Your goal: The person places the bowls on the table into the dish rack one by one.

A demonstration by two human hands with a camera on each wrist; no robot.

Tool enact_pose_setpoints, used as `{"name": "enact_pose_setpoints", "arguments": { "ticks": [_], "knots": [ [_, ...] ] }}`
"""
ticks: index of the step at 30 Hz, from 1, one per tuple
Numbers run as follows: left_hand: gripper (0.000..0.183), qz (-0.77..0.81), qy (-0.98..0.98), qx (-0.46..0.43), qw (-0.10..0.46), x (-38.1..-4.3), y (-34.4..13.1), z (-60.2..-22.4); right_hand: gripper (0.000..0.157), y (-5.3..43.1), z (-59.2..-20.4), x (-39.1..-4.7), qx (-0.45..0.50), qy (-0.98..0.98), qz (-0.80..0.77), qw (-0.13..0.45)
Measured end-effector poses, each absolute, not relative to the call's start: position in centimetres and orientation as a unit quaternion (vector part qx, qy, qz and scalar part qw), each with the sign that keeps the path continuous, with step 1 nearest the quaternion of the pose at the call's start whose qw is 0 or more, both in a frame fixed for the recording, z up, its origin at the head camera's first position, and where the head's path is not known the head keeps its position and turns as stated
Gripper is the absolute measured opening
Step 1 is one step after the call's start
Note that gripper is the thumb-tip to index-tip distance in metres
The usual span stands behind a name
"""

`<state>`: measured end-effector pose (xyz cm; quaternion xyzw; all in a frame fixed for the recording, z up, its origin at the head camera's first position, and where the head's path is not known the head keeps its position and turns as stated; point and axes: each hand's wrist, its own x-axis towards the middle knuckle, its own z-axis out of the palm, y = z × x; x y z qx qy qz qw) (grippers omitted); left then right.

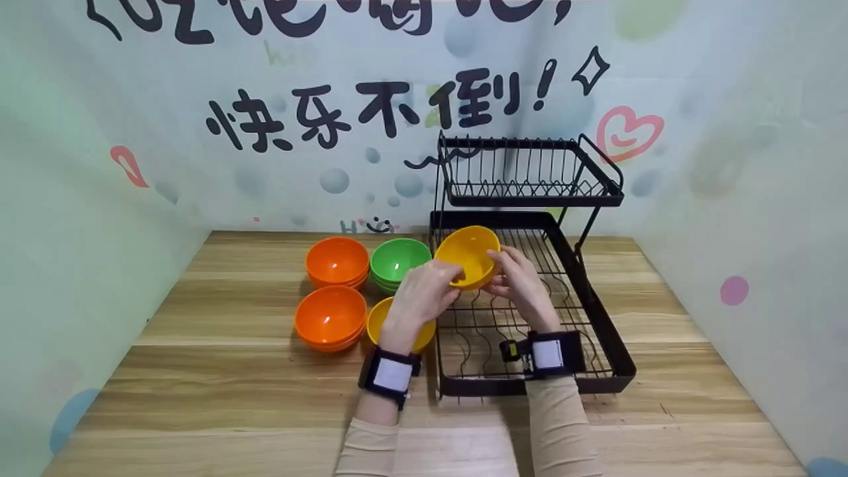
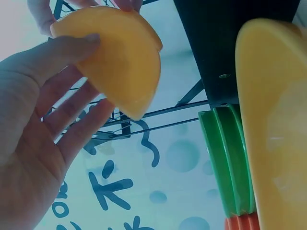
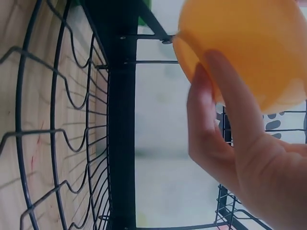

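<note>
Both hands hold a tilted yellow bowl (image 1: 472, 252) above the lower tier of a black dish rack (image 1: 626, 371). The left hand (image 1: 422, 295) grips its near left rim; in the left wrist view the thumb of that hand (image 2: 29, 120) lies against the yellow surface. On the bowl's right side, the right hand (image 1: 527, 281) pinches the rim with the thumb inside. The right wrist view shows the bowl (image 3: 254, 48) between the thumb and fingers of the right hand (image 3: 259, 158). Whether a second bowl is nested in it, I cannot tell.
Left of the rack stand two stacks of orange bowls (image 1: 336, 260), a green stack (image 1: 401, 258) and a yellow bowl (image 1: 379, 321) partly hidden by the left forearm. The rack's upper tier (image 1: 536, 201) rises at the back, close to the printed wall cloth (image 1: 291, 192).
</note>
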<state>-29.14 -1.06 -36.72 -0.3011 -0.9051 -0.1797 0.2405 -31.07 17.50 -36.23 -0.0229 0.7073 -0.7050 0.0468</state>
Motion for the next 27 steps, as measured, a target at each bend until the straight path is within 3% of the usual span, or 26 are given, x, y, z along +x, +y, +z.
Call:
{"name": "enact_pose_setpoints", "arguments": {
  "ticks": [5, 13, 19, 27],
  "knots": [
    [0.024, -0.213, -0.925, -0.228, 0.214, -29.4, -1.1, -36.9, 0.051, 17.4, -36.3, -31.1, -0.009, 0.702, -0.713, -0.005],
    [0.027, -0.208, -0.961, -0.144, 0.112, -29.8, -1.2, -37.6, 0.051, 17.3, -36.7, -31.5, -0.001, 0.721, -0.688, -0.079],
    [0.032, -0.202, -0.969, -0.123, 0.075, -29.8, -1.3, -38.0, 0.055, 17.2, -37.0, -31.7, -0.005, 0.75, -0.649, -0.131],
    [0.026, -0.189, -0.973, -0.128, 0.042, -29.9, -1.3, -38.3, 0.065, 17.0, -37.6, -31.9, -0.027, 0.854, -0.478, -0.206]
  ]
}}
